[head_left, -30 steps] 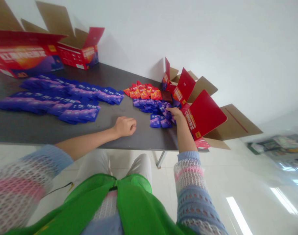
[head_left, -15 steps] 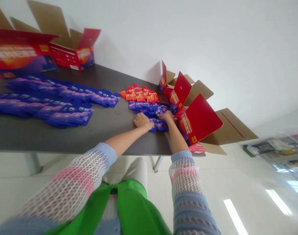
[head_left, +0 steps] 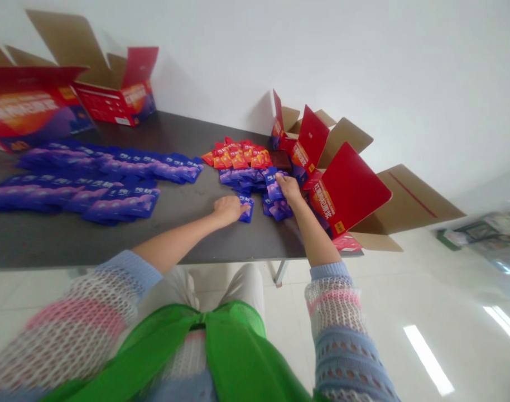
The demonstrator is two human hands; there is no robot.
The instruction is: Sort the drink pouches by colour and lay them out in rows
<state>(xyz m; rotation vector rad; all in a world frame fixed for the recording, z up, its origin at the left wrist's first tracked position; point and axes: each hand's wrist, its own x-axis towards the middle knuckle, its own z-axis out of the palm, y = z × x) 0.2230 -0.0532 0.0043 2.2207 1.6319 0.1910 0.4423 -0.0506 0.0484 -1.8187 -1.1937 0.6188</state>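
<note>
At the grey counter, left fingers pinch one blue sachet, right fingers a second sachet, edge-gripped, presumably for control.

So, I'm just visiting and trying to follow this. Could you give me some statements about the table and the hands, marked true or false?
1. The right hand holds a blue sachet. True.
2. The left hand is empty. False: it pinches a second blue sachet.
3. The orange-red sachets lie nearer the wall than the hands do. True.
4. Every carton is closed. False: the red cartons have flaps standing open.
5. Long rows of blue sachets lie on the left part of the table. True.
</note>
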